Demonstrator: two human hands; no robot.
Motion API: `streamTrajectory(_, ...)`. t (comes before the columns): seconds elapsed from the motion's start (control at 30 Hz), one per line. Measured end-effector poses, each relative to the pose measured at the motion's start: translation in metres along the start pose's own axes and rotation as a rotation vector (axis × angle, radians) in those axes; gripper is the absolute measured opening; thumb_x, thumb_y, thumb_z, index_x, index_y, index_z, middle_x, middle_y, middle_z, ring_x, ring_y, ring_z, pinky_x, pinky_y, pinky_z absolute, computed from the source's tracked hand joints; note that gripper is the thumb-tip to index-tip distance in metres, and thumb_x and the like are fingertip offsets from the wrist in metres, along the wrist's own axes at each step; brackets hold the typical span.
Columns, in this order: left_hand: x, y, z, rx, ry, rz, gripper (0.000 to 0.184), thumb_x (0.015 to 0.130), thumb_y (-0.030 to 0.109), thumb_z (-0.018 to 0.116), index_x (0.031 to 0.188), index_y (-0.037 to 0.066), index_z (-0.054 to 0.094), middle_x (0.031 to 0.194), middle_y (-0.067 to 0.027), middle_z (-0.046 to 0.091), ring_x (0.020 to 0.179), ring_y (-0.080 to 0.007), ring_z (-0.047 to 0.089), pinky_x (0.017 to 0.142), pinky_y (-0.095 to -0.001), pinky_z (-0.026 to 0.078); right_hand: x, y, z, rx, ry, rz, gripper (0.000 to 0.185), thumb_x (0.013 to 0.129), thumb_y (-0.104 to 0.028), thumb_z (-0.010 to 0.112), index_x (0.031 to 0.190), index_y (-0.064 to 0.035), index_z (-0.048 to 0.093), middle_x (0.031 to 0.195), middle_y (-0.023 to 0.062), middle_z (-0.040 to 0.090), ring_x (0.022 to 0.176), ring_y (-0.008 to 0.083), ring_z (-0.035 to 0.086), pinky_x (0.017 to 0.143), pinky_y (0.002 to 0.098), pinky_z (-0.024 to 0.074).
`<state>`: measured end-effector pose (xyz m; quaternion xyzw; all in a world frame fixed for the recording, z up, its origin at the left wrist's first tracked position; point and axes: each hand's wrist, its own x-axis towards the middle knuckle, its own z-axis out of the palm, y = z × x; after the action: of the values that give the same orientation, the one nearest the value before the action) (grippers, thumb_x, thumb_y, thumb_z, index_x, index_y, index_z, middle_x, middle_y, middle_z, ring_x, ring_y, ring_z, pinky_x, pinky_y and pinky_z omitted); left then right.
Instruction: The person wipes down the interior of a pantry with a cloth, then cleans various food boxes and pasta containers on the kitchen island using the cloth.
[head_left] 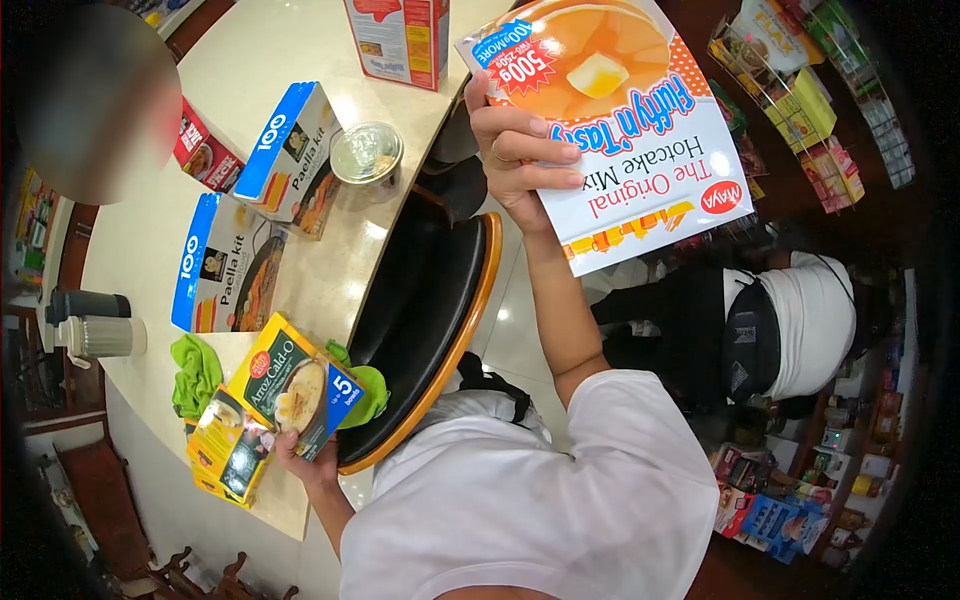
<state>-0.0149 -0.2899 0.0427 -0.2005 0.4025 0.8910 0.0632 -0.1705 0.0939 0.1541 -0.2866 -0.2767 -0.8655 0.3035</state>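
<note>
Hotcake mix box (650, 165) in closed grip of right hand (515, 177), by long edge nearest worktop (250, 50), with Arroz Cald-O box (290, 385) clasped in left hand (310, 462).

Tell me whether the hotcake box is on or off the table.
Off. The right hand holds the hotcake box up, fingers over one side, and most of it shows beyond the table edge.

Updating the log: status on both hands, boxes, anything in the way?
Left hand: holding Arroz Cald-O box. Right hand: holding Hotcake Mix box, raised. Chair close by, nothing visibly blocking.
</note>
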Motion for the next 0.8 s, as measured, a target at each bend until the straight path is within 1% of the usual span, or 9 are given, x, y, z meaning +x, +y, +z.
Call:
streamTrajectory(0.2, 0.000, 0.001, 0.003, -0.015, 0.016, -0.013, 0.066, 0.064, 0.026, 0.057, 0.124, 0.003, 0.044, 0.118, -0.0122, 0.054, 0.106, -0.0258, 0.055, 0.086, -0.0360, 0.047, -0.006, -0.043, 0.001, -0.451, 0.158, -0.162, 0.052, 0.086, -0.022, 0.051, 0.124, 0.0083, 0.031, 0.084, 0.0131, 0.046, 0.074, 0.0235, 0.055, 0.066, 0.0386, 0.0516)
streamTrajectory(0.27, -0.001, 0.000, 0.007, -0.012, 0.016, -0.041, 0.066, 0.064, 0.026, 0.056, 0.125, 0.002, 0.043, 0.119, -0.0129, 0.054, 0.107, -0.0261, 0.055, 0.086, -0.0347, 0.047, -0.023, -0.095, -0.016, -1.082, 0.120, -0.559, 0.050, 0.092, -0.032, 0.044, 0.123, 0.0062, 0.037, 0.092, 0.0124, 0.050, 0.083, 0.0238, 0.054, 0.077, 0.0412, 0.0476)
streamTrajectory(0.33, 0.000, -0.002, -0.006, -0.014, 0.024, -0.040, 0.067, 0.065, 0.026, 0.055, 0.126, 0.001, 0.042, 0.121, -0.0137, 0.053, 0.107, -0.0265, 0.054, 0.087, -0.0345, 0.047, 0.024, -0.067, -0.005, -1.363, 0.473, -1.328, 0.049, 0.095, -0.038, 0.038, 0.123, 0.0022, 0.041, 0.099, 0.0121, 0.052, 0.085, 0.0245, 0.053, 0.076, 0.0402, 0.0470)
streamTrajectory(0.37, 0.001, -0.003, -0.008, -0.013, 0.012, -0.038, 0.065, 0.066, 0.026, 0.055, 0.125, 0.001, 0.043, 0.119, -0.0137, 0.054, 0.105, -0.0264, 0.056, 0.084, -0.0353, 0.049, 0.023, -0.092, -0.013, -1.558, 0.459, -1.382, 0.042, 0.097, -0.034, 0.037, 0.122, -0.0011, 0.041, 0.102, 0.0114, 0.052, 0.093, 0.0225, 0.050, 0.082, 0.0357, 0.0438)
streamTrajectory(0.4, 0.002, -0.002, -0.008, -0.010, -0.003, -0.038, 0.063, 0.067, 0.027, 0.055, 0.124, 0.002, 0.044, 0.118, -0.0137, 0.055, 0.102, -0.0262, 0.057, 0.081, -0.0361, 0.050, 0.030, -0.097, -0.022, -1.550, 0.455, -1.372, 0.042, 0.097, -0.034, 0.037, 0.122, -0.0011, 0.041, 0.102, 0.0114, 0.052, 0.093, 0.0225, 0.050, 0.082, 0.0357, 0.0438)
streamTrajectory(0.5, -0.001, -0.002, 0.010, -0.014, 0.053, -0.001, 0.062, 0.067, 0.026, 0.055, 0.123, 0.002, 0.045, 0.116, -0.0127, 0.056, 0.099, -0.0253, 0.058, 0.076, -0.0352, 0.052, 0.054, -0.117, -0.055, -2.679, 0.528, -1.498, 0.045, 0.095, -0.034, 0.042, 0.119, 0.0038, 0.035, 0.109, 0.0178, 0.051, 0.098, 0.0265, 0.052, 0.087, 0.0343, 0.0379)
streamTrajectory(0.6, 0.000, -0.004, -0.005, -0.043, 0.026, -0.020, 0.067, 0.064, 0.023, 0.055, 0.126, 0.001, 0.041, 0.122, -0.0147, 0.052, 0.111, -0.0286, 0.052, 0.093, -0.0390, 0.043, 0.064, -0.130, -0.091, -2.653, 0.587, -1.128, 0.053, 0.093, -0.039, 0.045, 0.119, 0.0057, 0.034, 0.112, 0.0222, 0.048, 0.110, 0.0324, 0.045, 0.090, 0.0411, 0.0357)
streamTrajectory(0.73, 0.002, -0.005, -0.004, -0.075, -0.014, 0.013, 0.068, 0.064, 0.020, 0.055, 0.127, 0.002, 0.040, 0.121, -0.0155, 0.052, 0.113, -0.0298, 0.051, 0.095, -0.0395, 0.042, 0.052, -0.151, -0.131, -2.692, 0.611, -1.048, 0.057, 0.089, -0.038, 0.052, 0.121, 0.0056, 0.034, 0.116, 0.0223, 0.045, 0.114, 0.0367, 0.040, 0.092, 0.0440, 0.0339)
streamTrajectory(0.8, 0.005, -0.004, -0.001, -0.061, -0.020, 0.017, 0.067, 0.064, 0.021, 0.056, 0.126, 0.001, 0.042, 0.120, -0.0153, 0.053, 0.111, -0.0293, 0.052, 0.094, -0.0404, 0.043, 0.056, -0.130, -0.112, -3.100, 1.041, -0.787, 0.062, 0.083, -0.037, 0.061, 0.122, 0.0038, 0.036, 0.118, 0.0215, 0.042, 0.112, 0.0368, 0.041, 0.092, 0.0437, 0.0339)
